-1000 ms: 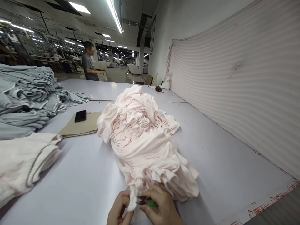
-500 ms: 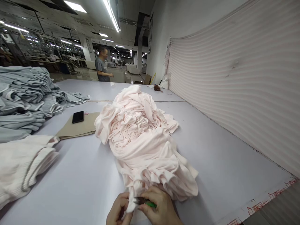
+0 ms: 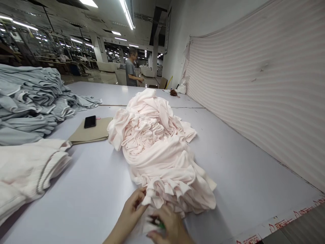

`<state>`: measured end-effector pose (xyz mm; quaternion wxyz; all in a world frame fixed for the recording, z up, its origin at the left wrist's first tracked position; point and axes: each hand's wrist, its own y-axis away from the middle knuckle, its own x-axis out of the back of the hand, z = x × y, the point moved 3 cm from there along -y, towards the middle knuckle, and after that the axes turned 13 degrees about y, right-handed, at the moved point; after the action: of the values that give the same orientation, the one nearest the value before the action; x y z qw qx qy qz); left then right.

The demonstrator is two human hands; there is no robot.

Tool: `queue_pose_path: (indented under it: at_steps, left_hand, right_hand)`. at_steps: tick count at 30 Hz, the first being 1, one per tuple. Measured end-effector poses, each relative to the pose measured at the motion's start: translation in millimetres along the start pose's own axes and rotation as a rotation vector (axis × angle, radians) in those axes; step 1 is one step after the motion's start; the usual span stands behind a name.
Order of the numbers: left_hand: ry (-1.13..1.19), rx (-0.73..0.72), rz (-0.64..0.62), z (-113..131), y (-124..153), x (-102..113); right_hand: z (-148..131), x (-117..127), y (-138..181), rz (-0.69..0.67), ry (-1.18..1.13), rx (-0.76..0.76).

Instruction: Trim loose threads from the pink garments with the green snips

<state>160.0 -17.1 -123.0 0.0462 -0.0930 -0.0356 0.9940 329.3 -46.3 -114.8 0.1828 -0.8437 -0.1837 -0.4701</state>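
Observation:
A big heap of pale pink knit fabric [image 3: 154, 156] lies bunched on the table in front of me. My left hand [image 3: 134, 205] is closed, its fingers pinching the heap's near edge. Just to its right, my right hand [image 3: 171, 225] wraps around small thread snips [image 3: 160, 224] with a green handle and dark blades. Motion blurs the snips, so I cannot tell whether the blades are apart. A pale strip of the fabric hangs down between the two hands, close to the blades.
Grey-blue garments [image 3: 33, 98] are piled at left, with folded cream garments [image 3: 30, 173] nearer. A black phone [image 3: 90, 121] rests on brown card sheets [image 3: 78, 134]. Striped cloth [image 3: 254, 88] covers the right wall. Beyond the white table [image 3: 96, 189] stands a person [image 3: 131, 69].
My left hand has moved up to the heap's edge from the strip it pinched lower down. My right hand remains low with the snips, now blurred. The view has shifted slightly; the person appears further right.

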Motion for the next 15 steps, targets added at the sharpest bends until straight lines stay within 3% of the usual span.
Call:
queue_pose_path:
  at_steps: [3,6,8,12,15]
  left_hand:
    - [0.045,0.079,-0.090,9,-13,5]
    - [0.064,0.140,-0.142,9,-6,13]
    - [0.015,0.128,-0.087,0,8,26]
    - [-0.338,-0.049,0.213,-27,50,64]
    - [-0.565,-0.107,0.243,-42,77,71]
  right_hand:
    - [1,-43,0,-0.122,0.181,0.024]
    - [2,-51,-5,-0.091,0.281,0.034]
    - [0,-43,-9,-0.092,0.297,0.060]
    - [-8,-28,-15,-0.109,0.244,0.078]
    - [-14,-31,-20,-0.138,0.276,0.115]
